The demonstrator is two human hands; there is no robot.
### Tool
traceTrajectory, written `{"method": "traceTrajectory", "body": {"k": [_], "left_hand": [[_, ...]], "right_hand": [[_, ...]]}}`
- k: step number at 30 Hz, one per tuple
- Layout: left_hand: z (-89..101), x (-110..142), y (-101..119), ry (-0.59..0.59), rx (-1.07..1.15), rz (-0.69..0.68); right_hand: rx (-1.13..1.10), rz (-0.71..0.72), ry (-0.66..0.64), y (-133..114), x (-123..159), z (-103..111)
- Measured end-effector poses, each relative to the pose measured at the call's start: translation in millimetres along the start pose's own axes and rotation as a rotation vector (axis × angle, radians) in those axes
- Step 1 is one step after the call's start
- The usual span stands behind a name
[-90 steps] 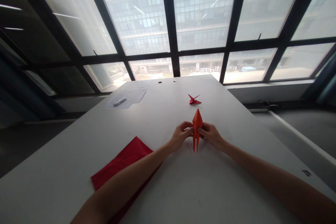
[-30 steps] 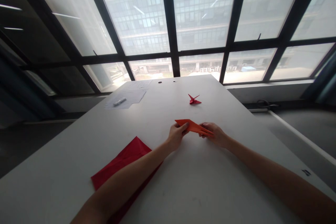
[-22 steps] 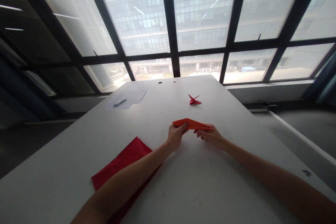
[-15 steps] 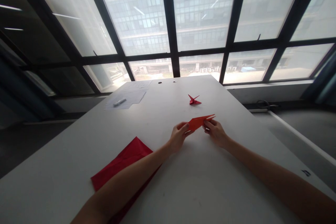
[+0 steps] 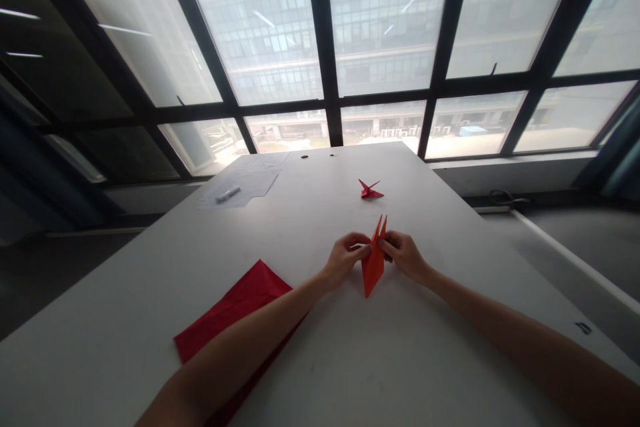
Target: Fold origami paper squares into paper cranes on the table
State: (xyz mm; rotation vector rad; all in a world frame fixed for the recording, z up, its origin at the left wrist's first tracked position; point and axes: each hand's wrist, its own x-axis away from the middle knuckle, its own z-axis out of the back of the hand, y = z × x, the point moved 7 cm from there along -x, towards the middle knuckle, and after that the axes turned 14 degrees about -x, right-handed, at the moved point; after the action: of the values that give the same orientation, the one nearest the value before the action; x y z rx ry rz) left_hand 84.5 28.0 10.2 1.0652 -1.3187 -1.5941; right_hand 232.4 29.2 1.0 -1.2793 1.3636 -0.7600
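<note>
Between my two hands is a folded piece of orange origami paper (image 5: 373, 272), a narrow kite shape with two thin points at the far end and one broad point towards me. My left hand (image 5: 347, 255) pinches its left edge with thumb and fingers. On the right edge, my right hand (image 5: 404, 253) grips it the same way, the thumb lying on the near face. Just beyond my hands, a small red origami crane (image 5: 370, 191) rests on the table. Red paper (image 5: 225, 317) lies partly under my left forearm.
The white table (image 5: 430, 360) stretches away to large black-framed windows (image 5: 325, 47). Printed sheets (image 5: 260, 185) lie at the far left with a white, pen-like object (image 5: 228, 194) on top. A small dark mark (image 5: 583, 328) shows near the right edge.
The orange paper has turned from lying sideways to pointing away from me, its split points now at the far end. My right hand has shifted slightly left, nearer my left hand.
</note>
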Motion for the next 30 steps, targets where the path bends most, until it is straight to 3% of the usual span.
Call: {"method": "traceTrajectory", "body": {"k": [7,12,17,23,30], "left_hand": [[-4.5,1,-4,-0.054,-0.044,0.050],[-2.7,2,1,-0.027,0.031,0.005],[-3.1,1,-1,-0.006,0.019,0.024],[1.7,-1,-4,0.059,0.043,0.043],[-1.1,-1,-6,0.022,0.072,0.076]], "right_hand": [[0.053,0.032,0.031,-4,3,2],[0.054,0.040,-0.023,-9,4,-4],[0.038,-0.005,-0.009,-11,4,-6],[-0.033,-0.076,-0.086,-14,5,-13],[-0.066,-0.072,0.024,-8,1,-1]]}}
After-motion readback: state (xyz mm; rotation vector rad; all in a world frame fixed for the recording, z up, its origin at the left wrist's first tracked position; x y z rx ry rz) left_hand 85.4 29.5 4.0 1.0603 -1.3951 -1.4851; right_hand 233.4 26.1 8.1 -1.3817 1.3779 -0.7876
